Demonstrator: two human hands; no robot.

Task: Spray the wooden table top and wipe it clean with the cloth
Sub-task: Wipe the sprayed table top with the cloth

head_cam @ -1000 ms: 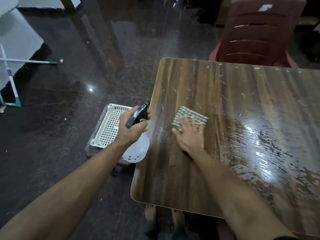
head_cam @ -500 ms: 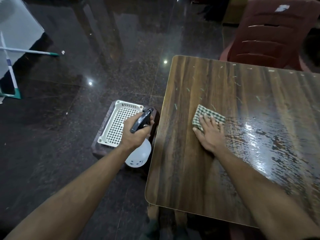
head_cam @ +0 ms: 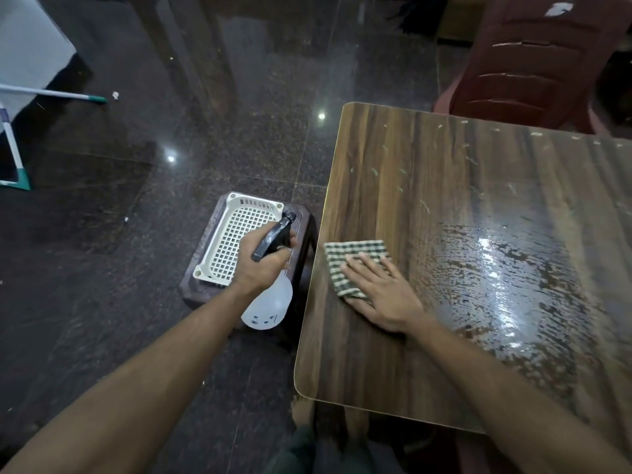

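The wooden table top (head_cam: 393, 357) fills the right half of the view, with a wet, shiny patch on its right side and small specks toward the far edge. A green-and-white checked cloth (head_cam: 349, 258) lies flat at the table's left edge. My right hand (head_cam: 383, 295) presses on it with straight, spread fingers. My left hand (head_cam: 260, 265) grips the black trigger head of a white spray bottle (head_cam: 270, 306), held off the table over the floor to the left.
A white plastic basket (head_cam: 236, 234) sits on a dark low stool (head_cam: 198, 285) just left of the table. A maroon plastic chair (head_cam: 533, 59) stands behind the far edge. A mop handle (head_cam: 51, 94) lies at far left on the dark polished floor.
My right hand has slid the cloth leftward to the table's left edge. My left hand has kept the spray bottle beside the basket.
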